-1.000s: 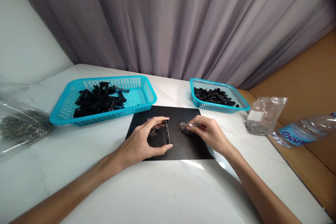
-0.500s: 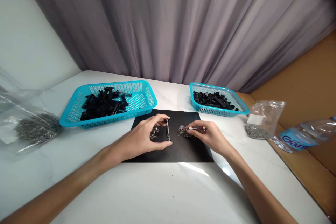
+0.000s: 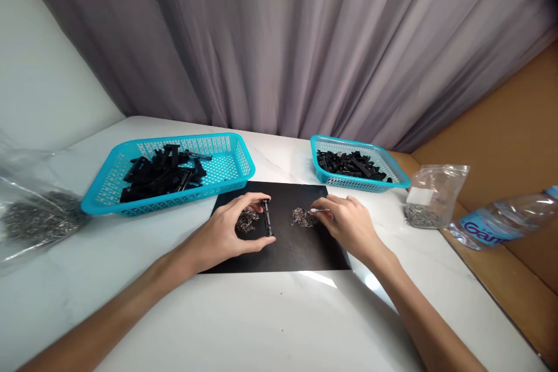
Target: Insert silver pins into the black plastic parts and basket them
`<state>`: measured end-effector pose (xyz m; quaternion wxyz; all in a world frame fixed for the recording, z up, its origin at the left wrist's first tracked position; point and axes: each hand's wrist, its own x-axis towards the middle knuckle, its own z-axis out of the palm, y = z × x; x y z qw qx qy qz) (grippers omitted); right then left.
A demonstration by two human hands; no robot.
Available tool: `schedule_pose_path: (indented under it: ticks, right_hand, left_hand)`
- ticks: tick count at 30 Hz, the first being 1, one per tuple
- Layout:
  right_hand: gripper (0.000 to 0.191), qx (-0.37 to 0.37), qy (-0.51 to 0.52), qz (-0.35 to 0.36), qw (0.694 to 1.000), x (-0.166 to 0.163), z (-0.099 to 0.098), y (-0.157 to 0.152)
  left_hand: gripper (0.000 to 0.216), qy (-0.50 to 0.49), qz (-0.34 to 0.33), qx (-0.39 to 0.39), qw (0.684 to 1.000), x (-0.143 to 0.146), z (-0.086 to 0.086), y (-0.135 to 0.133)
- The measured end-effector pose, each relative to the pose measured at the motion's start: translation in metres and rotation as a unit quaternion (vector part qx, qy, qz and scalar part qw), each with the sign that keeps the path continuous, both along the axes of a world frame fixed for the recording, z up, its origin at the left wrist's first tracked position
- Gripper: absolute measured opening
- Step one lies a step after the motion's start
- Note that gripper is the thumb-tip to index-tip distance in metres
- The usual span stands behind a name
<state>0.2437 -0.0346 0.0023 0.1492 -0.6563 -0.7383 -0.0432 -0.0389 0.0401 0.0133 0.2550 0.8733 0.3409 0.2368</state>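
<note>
My left hand (image 3: 226,232) pinches a slim black plastic bar (image 3: 266,218) between thumb and forefinger, holding it upright on the black mat (image 3: 300,244). A small heap of metal bits (image 3: 246,220) lies under that hand's curled fingers. My right hand (image 3: 349,222) is closed on a thin silver tool (image 3: 317,210), whose tip touches a second heap of metal bits (image 3: 302,217) on the mat.
A large blue basket (image 3: 235,171) of black parts stands back left, a smaller blue basket (image 3: 394,181) of black parts back right. Clear bags of metal bits lie far left (image 3: 35,215) and right (image 3: 429,197). A plastic bottle (image 3: 501,221) rests on the brown ledge.
The view shifted slightly. Both hands stay on the mat; the left hand and bar sit a little lower and left, and the right hand has lowered its tool into the heap.
</note>
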Motion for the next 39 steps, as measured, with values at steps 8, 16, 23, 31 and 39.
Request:
schedule_pose_path:
  ticks: [8,16,23,31,39]
  right_hand:
    - [0.027,-0.056,0.050,0.025,0.997,0.004,0.008,-0.009]
    - [0.032,0.003,0.108,0.083,0.991,0.005,0.005,-0.007]
    - [0.031,-0.023,0.022,0.028,0.999,0.005,0.006,-0.006]
    - [0.042,-0.031,0.018,-0.005,0.999,0.008,0.006,-0.006]
    - [0.021,-0.063,0.114,0.044,0.991,0.011,0.014,-0.014]
  left_hand:
    - [0.066,-0.007,-0.010,0.033,0.999,0.000,-0.005,-0.001]
    - [0.066,-0.001,-0.019,0.036,0.999,-0.001,-0.006,0.000]
    - [0.066,-0.017,-0.022,0.037,0.999,0.001,-0.008,-0.001]
    - [0.067,-0.015,-0.020,0.047,0.999,0.000,-0.007,-0.002]
    - [0.066,-0.017,-0.025,0.050,0.998,0.002,-0.009,-0.001]
